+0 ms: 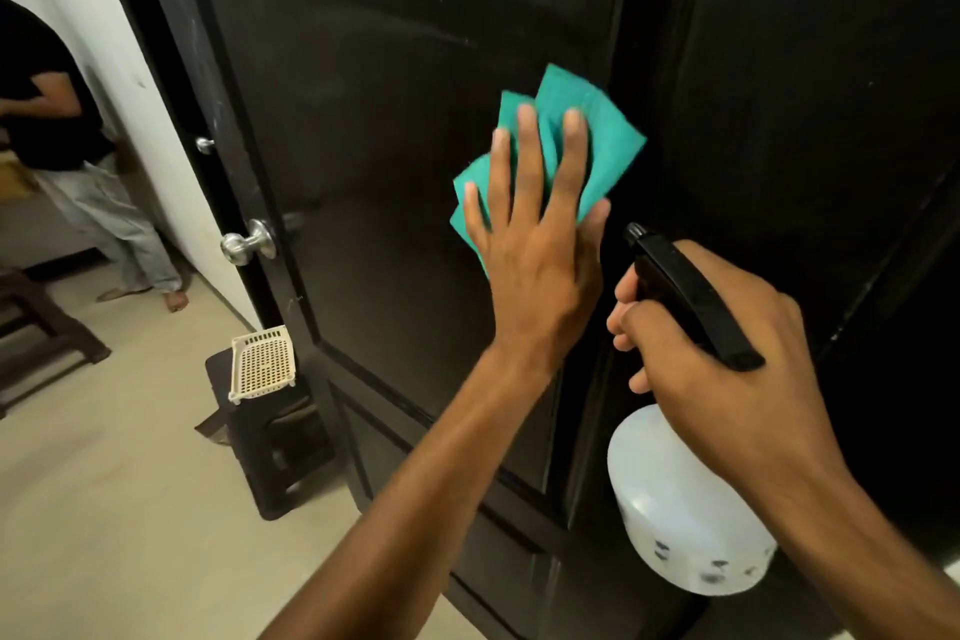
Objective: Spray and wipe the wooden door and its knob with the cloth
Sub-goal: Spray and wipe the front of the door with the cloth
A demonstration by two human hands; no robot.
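No text, label, brand, number or sign is showing legibly anywhere. The only marks are sitting on the white spray bottle (685, 509), low on its body, well below where the right hand (727, 348) is gripping its black trigger head: a few dark grey smudges that are staying too blurred to read as letters or figures.
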